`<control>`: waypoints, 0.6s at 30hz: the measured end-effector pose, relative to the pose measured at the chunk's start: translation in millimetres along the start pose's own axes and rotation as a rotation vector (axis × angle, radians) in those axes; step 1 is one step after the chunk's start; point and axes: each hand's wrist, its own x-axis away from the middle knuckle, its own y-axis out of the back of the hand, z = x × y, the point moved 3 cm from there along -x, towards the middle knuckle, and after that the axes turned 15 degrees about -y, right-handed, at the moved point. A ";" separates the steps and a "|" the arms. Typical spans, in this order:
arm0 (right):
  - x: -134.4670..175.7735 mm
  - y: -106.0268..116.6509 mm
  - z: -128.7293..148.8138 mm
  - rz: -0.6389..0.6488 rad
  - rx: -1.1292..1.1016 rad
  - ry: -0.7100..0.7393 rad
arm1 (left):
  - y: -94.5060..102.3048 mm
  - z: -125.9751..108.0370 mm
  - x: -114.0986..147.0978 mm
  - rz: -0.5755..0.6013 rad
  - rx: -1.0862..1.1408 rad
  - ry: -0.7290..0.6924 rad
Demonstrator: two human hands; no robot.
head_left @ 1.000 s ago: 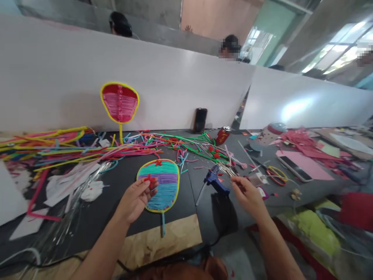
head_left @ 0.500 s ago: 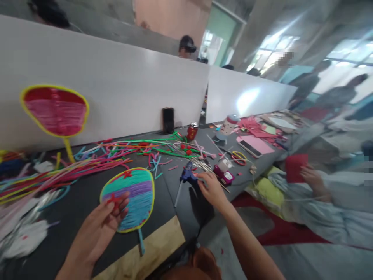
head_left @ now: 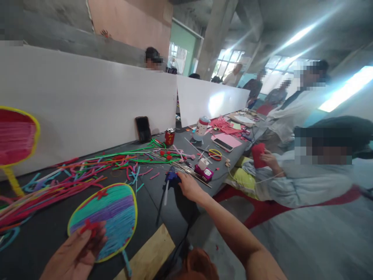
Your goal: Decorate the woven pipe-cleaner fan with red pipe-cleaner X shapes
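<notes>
My left hand (head_left: 81, 249): thumb and fingers pinching one small, fuzzy red piece (head_left: 89, 228), held above the fan (head_left: 115, 219) at near left. Fan: rounded paddle, fluffy yellow rim, ribbed bands of green, purple and blue, slim blue stem. My right hand (head_left: 190, 188): closed on one blue plastic glue gun (head_left: 171, 177), pale rod projecting. Far left: fuzzy pipe cleaners (head_left: 62, 194), loosely heaped.

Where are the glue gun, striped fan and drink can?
Glue gun (head_left: 171, 176): head view, on its blue body.
Striped fan (head_left: 115, 224): head view, on its blue part.
Drink can (head_left: 169, 137): head view, on its red side.
</notes>
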 end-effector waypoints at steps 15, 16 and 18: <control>44.6 -16.4 26.3 0.388 -0.716 -0.171 | -4.3 20.0 10.9 0.139 -0.141 -0.167; 45.4 -15.7 28.8 0.398 -0.775 -0.194 | -3.8 20.1 10.5 0.138 -0.136 -0.166; 47.8 -13.5 33.2 0.429 -0.832 -0.199 | -3.7 20.4 10.5 0.138 -0.130 -0.159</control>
